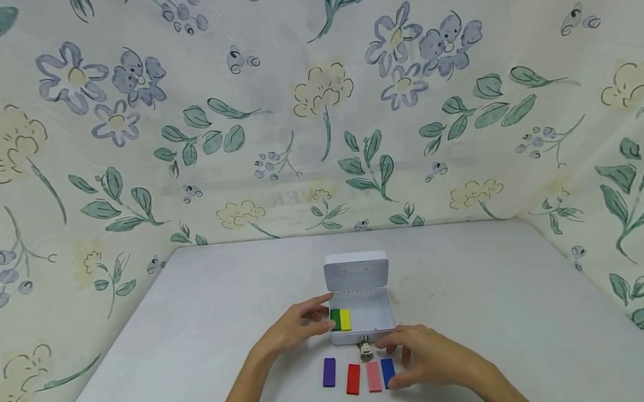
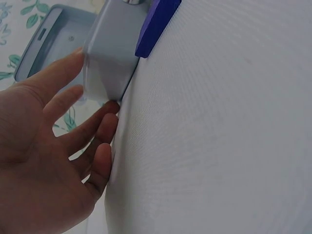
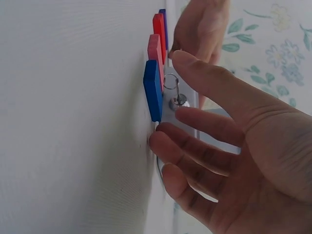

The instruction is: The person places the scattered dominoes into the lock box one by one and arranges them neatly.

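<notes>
A white metal cash box (image 1: 376,335) stands with its lid (image 1: 357,274) raised. Inside, at the left, lie a green block (image 1: 336,320) and a yellow block (image 1: 346,319). My left hand (image 1: 294,325) rests against the box's left side, fingers spread, as the left wrist view also shows. In front of the box lie a purple block (image 1: 329,372), a red block (image 1: 353,379), a pink block (image 1: 373,376) and a blue block (image 1: 387,372). Beside the blue block is my right hand (image 1: 433,357), fingers loosely bent and holding nothing; whether it touches the block I cannot tell.
Keys on a ring (image 3: 171,81) hang from the lock (image 3: 179,100) on the box front, close to the loose blocks. A white tabletop (image 1: 235,267) lies beneath, with a floral cloth (image 1: 289,100) behind and at both sides.
</notes>
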The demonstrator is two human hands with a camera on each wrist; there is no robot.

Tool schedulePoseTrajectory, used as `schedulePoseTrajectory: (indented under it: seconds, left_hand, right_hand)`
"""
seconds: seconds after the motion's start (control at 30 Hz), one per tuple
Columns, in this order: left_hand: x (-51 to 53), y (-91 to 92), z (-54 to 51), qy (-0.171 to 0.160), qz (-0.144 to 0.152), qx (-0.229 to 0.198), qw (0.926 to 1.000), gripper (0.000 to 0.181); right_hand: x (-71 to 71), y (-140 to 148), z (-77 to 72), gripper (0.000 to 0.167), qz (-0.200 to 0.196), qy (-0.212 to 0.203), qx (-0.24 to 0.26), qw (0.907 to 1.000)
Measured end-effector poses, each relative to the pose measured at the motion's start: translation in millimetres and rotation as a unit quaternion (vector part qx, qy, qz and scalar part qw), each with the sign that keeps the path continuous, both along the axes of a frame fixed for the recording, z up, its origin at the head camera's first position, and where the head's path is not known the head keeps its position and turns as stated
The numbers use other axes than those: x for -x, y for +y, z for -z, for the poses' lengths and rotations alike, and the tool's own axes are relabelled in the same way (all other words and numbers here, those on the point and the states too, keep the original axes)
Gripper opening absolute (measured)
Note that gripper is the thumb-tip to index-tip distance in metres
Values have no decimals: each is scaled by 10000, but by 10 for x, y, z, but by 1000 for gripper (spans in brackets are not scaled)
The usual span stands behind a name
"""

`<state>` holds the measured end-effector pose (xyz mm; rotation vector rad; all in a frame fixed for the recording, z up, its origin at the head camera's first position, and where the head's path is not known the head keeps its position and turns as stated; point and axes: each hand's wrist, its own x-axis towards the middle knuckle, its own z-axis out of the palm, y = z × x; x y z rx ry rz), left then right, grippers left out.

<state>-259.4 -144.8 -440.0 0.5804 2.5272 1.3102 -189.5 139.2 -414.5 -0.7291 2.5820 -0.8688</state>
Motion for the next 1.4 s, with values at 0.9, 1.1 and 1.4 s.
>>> schedulePoseTrajectory:
  seconds: [0.9, 1.1, 1.4]
  left_hand:
    - [-6, 8, -1, -12, -68, 39, 10000, 62]
    - [5, 2, 3, -10, -44, 96, 9999, 62]
    - [32, 4, 34, -20, -90, 92, 9999, 62]
  right_hand:
    - [-9, -42, 47, 49, 29, 105, -191, 9998]
    - [-11, -33, 46, 48, 50, 114, -212, 9997]
    - [-15, -40, 49, 44, 86, 202, -288, 9993]
